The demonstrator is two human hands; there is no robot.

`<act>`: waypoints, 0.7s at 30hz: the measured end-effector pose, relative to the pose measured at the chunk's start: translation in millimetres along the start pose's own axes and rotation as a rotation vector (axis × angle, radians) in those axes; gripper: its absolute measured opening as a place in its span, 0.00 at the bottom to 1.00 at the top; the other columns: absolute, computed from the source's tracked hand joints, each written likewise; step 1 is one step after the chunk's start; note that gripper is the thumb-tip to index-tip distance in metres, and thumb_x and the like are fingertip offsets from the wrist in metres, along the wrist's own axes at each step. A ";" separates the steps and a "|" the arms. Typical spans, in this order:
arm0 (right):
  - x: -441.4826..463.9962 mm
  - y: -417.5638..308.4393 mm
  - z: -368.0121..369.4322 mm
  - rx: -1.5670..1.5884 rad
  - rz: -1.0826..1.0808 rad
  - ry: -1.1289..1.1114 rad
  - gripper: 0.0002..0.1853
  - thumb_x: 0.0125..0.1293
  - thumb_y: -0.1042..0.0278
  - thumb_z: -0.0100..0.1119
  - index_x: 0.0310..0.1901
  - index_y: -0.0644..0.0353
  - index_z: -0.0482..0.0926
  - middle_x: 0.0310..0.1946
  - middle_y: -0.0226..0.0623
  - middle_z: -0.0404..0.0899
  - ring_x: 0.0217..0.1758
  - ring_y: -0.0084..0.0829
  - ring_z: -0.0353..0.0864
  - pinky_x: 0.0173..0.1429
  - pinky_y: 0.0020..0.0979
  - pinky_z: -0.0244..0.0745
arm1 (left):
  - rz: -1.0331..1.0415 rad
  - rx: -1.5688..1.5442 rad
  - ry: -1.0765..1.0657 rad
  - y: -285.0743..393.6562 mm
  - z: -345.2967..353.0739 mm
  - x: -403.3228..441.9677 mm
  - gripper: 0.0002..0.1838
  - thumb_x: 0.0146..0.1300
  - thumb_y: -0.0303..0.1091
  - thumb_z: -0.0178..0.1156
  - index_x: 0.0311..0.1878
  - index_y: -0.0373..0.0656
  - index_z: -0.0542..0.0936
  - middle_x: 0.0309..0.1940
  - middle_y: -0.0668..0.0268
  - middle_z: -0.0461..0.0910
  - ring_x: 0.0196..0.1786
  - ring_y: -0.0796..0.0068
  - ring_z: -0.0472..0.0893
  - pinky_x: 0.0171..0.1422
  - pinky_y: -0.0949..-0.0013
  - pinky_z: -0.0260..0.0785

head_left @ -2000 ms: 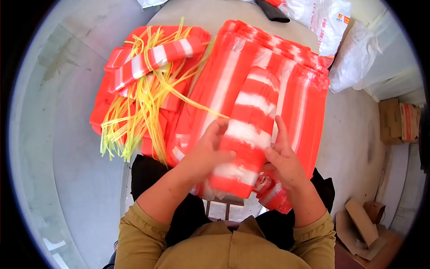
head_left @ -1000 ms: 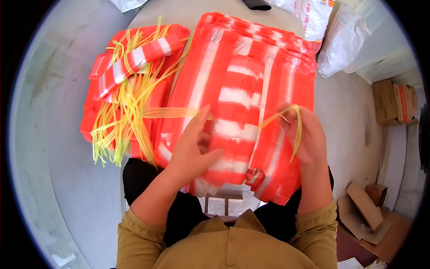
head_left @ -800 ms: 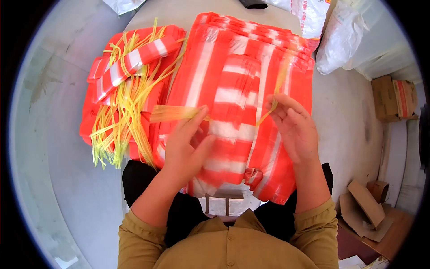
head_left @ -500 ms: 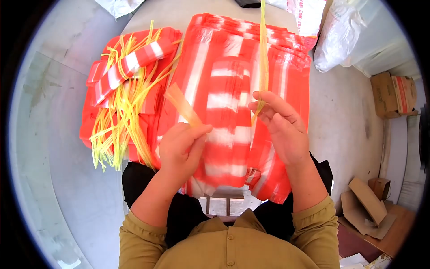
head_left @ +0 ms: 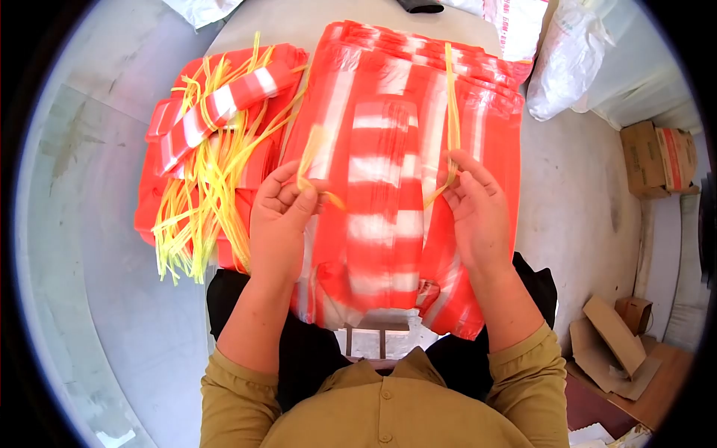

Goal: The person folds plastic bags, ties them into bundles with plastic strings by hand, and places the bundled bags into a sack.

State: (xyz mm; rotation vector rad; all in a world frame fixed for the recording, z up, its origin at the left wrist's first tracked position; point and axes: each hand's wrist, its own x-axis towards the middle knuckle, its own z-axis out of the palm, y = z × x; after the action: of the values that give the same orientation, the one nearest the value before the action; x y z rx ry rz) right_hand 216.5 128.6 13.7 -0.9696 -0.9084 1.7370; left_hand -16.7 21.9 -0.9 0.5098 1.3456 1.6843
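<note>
The worktop (head_left: 291, 27) carries a broad stack of red-and-white striped plastic bags (head_left: 489, 157). Left of it sits a smaller red pile (head_left: 149, 198) topped with yellow strips (head_left: 202, 198). A folded striped bundle (head_left: 382, 224) lies lengthwise on the stack, between the two hands. The left hand's (head_left: 280, 213) fingers pinch one yellow ribbon (head_left: 313, 145) length; the right hand's (head_left: 480, 216) pinch another.

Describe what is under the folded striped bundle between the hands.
A larger striped stack shows around the folded bundle; the area directly beneath is covered and cannot be seen.
</note>
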 end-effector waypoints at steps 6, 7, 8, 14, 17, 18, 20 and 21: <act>-8.2 1.9 1.9 -0.233 -0.163 -0.248 0.21 0.76 0.75 0.51 0.68 0.66 0.78 0.63 0.36 0.80 0.63 0.27 0.79 0.73 0.33 0.70 | 0.021 0.039 -0.220 4.8 1.3 -14.0 0.15 0.73 0.23 0.63 0.61 0.39 0.79 0.44 0.63 0.88 0.48 0.76 0.85 0.59 0.71 0.75; -8.6 0.7 1.6 -0.299 -0.194 -0.304 0.21 0.76 0.75 0.52 0.67 0.66 0.79 0.62 0.37 0.80 0.62 0.28 0.79 0.73 0.35 0.71 | 0.045 0.060 -0.253 2.9 -2.8 -14.8 0.12 0.73 0.23 0.64 0.57 0.39 0.81 0.44 0.63 0.88 0.47 0.75 0.84 0.59 0.71 0.75; -9.0 -0.8 1.5 -0.366 -0.226 -0.358 0.20 0.75 0.74 0.53 0.66 0.66 0.80 0.62 0.39 0.80 0.62 0.30 0.80 0.72 0.37 0.71 | 0.069 0.082 -0.287 1.8 -4.7 -15.9 0.10 0.72 0.23 0.64 0.54 0.39 0.83 0.44 0.63 0.88 0.47 0.75 0.84 0.58 0.71 0.75; -23.3 -3.2 22.7 -0.691 -0.355 -0.535 0.19 0.66 0.80 0.61 0.58 0.62 0.85 0.56 0.44 0.83 0.53 0.37 0.85 0.60 0.38 0.82 | 0.423 0.408 -0.445 8.4 -3.7 -22.9 0.11 0.59 0.16 0.66 0.45 0.37 0.87 0.48 0.59 0.88 0.44 0.73 0.87 0.51 0.72 0.77; -16.3 10.3 21.7 -0.872 -0.629 -0.647 0.18 0.66 0.80 0.64 0.57 0.64 0.86 0.53 0.44 0.84 0.48 0.37 0.85 0.54 0.35 0.82 | 0.790 0.853 -0.335 18.7 9.2 -27.6 0.13 0.52 0.15 0.65 0.42 0.36 0.86 0.49 0.53 0.87 0.40 0.65 0.87 0.44 0.70 0.78; -15.9 13.3 23.0 -0.866 -0.655 -0.652 0.18 0.65 0.80 0.65 0.56 0.63 0.86 0.52 0.43 0.84 0.47 0.38 0.84 0.53 0.36 0.82 | 0.917 0.850 -0.303 14.8 14.0 -24.5 0.12 0.52 0.17 0.66 0.40 0.38 0.85 0.46 0.51 0.87 0.35 0.58 0.86 0.38 0.64 0.78; -15.8 17.6 25.6 -0.856 -0.707 -0.661 0.17 0.63 0.80 0.67 0.55 0.61 0.87 0.49 0.42 0.86 0.44 0.39 0.84 0.50 0.37 0.81 | 0.910 0.893 -0.291 5.4 10.6 -21.8 0.11 0.53 0.19 0.67 0.40 0.39 0.84 0.42 0.53 0.87 0.34 0.56 0.86 0.37 0.61 0.78; -16.3 18.0 25.9 -0.887 -0.739 -0.662 0.18 0.62 0.79 0.67 0.54 0.60 0.87 0.47 0.39 0.85 0.44 0.40 0.84 0.49 0.39 0.80 | 0.906 0.914 -0.284 3.4 9.7 -21.9 0.10 0.53 0.20 0.68 0.40 0.40 0.84 0.39 0.53 0.87 0.34 0.55 0.85 0.37 0.59 0.78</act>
State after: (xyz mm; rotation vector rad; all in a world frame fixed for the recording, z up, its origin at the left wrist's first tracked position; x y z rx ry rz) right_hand 191.3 103.7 12.2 -0.4077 -2.2431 0.9598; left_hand 0.7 9.1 9.9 2.0418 1.7433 1.4233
